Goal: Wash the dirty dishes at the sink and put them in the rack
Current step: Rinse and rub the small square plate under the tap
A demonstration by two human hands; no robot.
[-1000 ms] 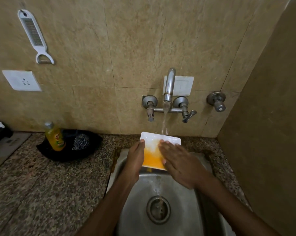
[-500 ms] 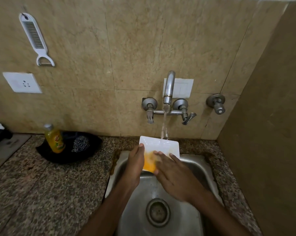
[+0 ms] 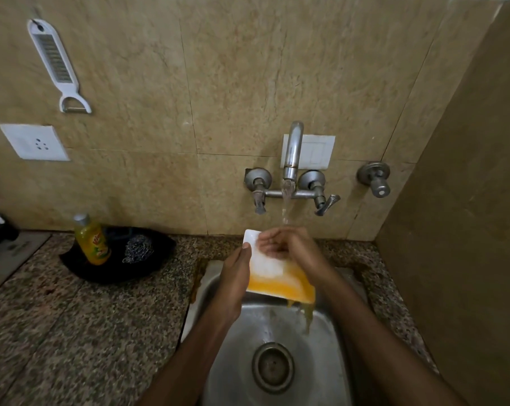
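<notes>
Holds a white rectangular plate over the sink, just below the tap. Tilts it, far end raised toward the wall, near end low over the basin. Wet and white on the upper half; coated with orange sauce across the lower half. Drips orange liquid from the near right corner down into the basin.

Pinches the plate's left edge with the left hand — thumb on top along the rim, other fingers under the plate and out of sight. Rests the right hand on the plate's upper part, fingers loosely bent and close together, tips against the white face. Catches the water stream on the far side of that hand.

Below the plate, in the middle of the basin, a round drain. Around the sink, a speckled stone desk. Well to the left on it, near the wall, a black cloth, with a yellow bottle upright at its left side and a steel scrubber just beside the bottle.

On the tiled wall, a white switch plate behind the tap's spout and a round valve to the right. Far left, a white socket — above it, hanging, a white peeler.
</notes>
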